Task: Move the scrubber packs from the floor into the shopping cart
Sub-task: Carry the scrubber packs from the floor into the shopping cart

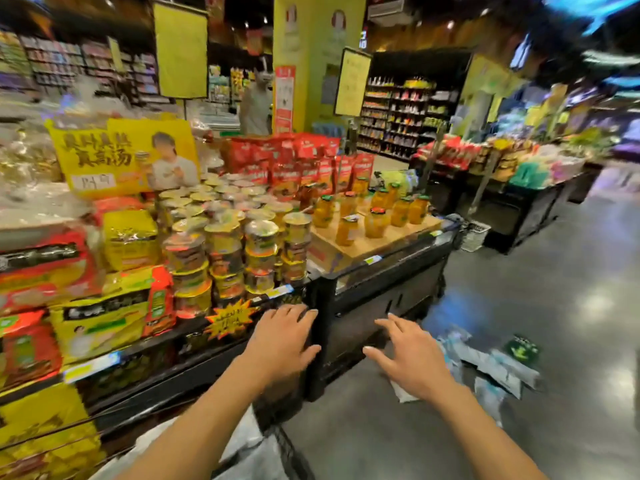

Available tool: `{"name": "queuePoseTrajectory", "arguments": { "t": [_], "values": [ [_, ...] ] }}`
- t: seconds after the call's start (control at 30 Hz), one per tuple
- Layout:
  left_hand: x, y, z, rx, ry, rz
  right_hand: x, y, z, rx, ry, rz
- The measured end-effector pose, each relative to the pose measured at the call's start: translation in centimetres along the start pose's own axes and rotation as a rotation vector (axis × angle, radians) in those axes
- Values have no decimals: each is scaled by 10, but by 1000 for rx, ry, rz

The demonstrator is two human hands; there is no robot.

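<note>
Your left hand (pixel 284 337) reaches forward with its fingers spread and relaxed, holding nothing, in front of the black edge of the display stand (pixel 377 285); whether it touches the stand you cannot tell. Your right hand (pixel 408 358) is out beside it, palm down, fingers fanned wide and also empty, hovering over the floor (pixel 519 271). Both bare forearms stretch up from the bottom of the view, roughly parallel. Just past and under your right hand lie the scrubber packs (pixel 491 368), scattered flat on the grey floor near the foot of the stand: pale bluish-white plastic bags, overlapping each other, with one dark green label or pack (pixel 522 348) among them. Blur keeps you from counting them exactly; there look to be several, perhaps five or six. Below your left forearm you see dark bars and white plastic at the frame's bottom edge, likely part of the shopping cart (pixel 277 441), though too little shows to be sure. On the stand to your left stand stacked noodle cups (pixel 239 244), yellow and red noodle packs (pixel 114 306), around ten jars of yellow fruit (pixel 375 216) on a cardboard box, and red pouches (pixel 298 161) behind. A person (pixel 256 105) stands farther back beside a yellow pillar (pixel 311 64).
</note>
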State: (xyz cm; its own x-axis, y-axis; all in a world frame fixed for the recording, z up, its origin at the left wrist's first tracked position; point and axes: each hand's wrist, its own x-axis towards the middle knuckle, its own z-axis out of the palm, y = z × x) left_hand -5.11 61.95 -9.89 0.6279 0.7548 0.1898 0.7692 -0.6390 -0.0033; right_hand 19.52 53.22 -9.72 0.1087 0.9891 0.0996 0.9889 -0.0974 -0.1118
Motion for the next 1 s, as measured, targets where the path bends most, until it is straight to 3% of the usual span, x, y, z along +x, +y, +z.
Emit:
{"name": "queuePoseTrajectory", "arguments": {
  "t": [0.2,0.43,0.67,1.0],
  "values": [
    [119,112,1,-22,-7,118,-33,170,-48,-38,29,256],
    [241,244,17,-65,45,304,-60,316,-66,-36,79,517],
    [348,322,57,-108,-16,431,-38,407,-62,-13,61,664],
    [541,385,122,-142,-93,533,71,534,-52,24,23,779]
  ]
}}
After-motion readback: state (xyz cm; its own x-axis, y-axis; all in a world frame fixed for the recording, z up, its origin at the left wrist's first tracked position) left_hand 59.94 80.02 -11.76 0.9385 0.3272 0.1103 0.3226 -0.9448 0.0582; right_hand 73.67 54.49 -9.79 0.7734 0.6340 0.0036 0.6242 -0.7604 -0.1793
